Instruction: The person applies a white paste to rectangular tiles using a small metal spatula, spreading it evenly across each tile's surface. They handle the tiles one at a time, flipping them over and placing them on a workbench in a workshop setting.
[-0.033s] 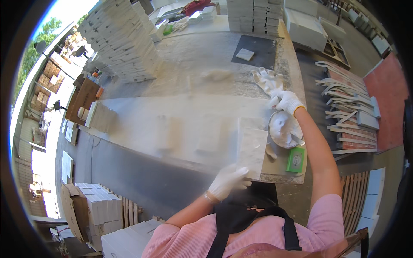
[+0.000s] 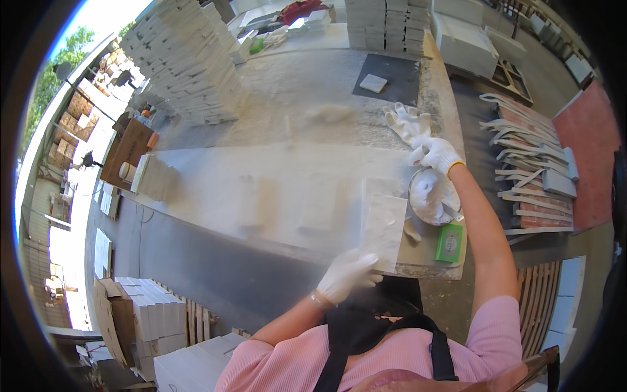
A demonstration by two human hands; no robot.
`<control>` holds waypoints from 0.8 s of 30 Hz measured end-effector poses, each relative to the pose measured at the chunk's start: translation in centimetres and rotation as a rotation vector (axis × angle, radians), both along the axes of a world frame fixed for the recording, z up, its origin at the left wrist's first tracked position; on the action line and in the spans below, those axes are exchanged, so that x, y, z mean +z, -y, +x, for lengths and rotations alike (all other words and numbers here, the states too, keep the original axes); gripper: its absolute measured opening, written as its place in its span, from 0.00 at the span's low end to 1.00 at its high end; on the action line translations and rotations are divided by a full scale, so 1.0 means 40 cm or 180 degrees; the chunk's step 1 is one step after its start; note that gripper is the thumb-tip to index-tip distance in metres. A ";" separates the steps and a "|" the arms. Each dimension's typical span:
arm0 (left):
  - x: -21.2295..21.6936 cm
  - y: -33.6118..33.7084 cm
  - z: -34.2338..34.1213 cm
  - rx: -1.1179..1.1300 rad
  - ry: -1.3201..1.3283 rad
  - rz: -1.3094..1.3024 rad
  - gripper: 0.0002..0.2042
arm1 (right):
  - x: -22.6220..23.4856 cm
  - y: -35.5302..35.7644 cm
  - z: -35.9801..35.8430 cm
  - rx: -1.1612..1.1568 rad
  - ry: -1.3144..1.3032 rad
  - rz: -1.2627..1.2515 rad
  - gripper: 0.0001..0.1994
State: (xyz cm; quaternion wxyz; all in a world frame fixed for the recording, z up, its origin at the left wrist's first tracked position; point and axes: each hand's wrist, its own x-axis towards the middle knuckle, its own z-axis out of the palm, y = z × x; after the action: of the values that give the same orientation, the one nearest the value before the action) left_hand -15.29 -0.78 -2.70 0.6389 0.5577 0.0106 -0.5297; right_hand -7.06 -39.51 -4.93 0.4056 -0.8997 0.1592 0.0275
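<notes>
At the far left of the long dusty surface (image 2: 215, 189) we see a short stack of pale tiles (image 2: 155, 178) standing well apart from our hands. Moving right, our gloved left hand (image 2: 346, 274) grips the near edge of a white textured stone tile (image 2: 384, 225), its fingers (image 2: 363, 261) curled closed over that edge, so the tile lies flat on the surface directly under them and reaches away from us. Just right of the tile sits a round bowl of white paste (image 2: 431, 196), with a small green block (image 2: 450, 243) near it at the surface's near edge. Our gloved right hand (image 2: 434, 155) rests at the far rim of the bowl; its fingers look bent, but we cannot tell whether they hold anything. A spare pair of white gloves (image 2: 405, 121) lies just beyond. We judge the step in hand to be steadying the tile beside the paste; the next move calls for keeping the left grip firm and the tile flat.
</notes>
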 end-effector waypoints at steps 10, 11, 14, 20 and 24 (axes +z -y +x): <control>0.072 0.015 -0.007 0.0056 0.0403 -0.0156 0.15 | 0.149 -0.084 -0.337 -0.0930 0.1151 -0.0544 0.15; 0.082 0.022 -0.004 0.0043 0.0449 -0.0237 0.15 | 0.152 -0.097 -0.387 -0.1035 0.1094 -0.0579 0.15; 0.105 0.058 0.012 0.0046 0.0714 -0.0250 0.13 | 0.155 -0.129 -0.473 -0.1265 0.0963 -0.0740 0.15; 0.130 0.148 0.032 -0.0188 0.1539 -0.0037 0.12 | 0.160 -0.182 -0.546 -0.1489 0.0341 -0.1107 0.21; 0.127 0.196 0.050 -0.0434 0.2197 0.0323 0.13 | 0.156 -0.203 -0.535 -0.1472 -0.0013 -0.0948 0.28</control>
State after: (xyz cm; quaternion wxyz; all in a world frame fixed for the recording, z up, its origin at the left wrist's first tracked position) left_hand -13.29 -8.63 2.39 0.5395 0.7343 -0.2168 -0.3503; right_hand -28.44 -31.40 1.33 0.2641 -0.8891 0.3635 -0.0877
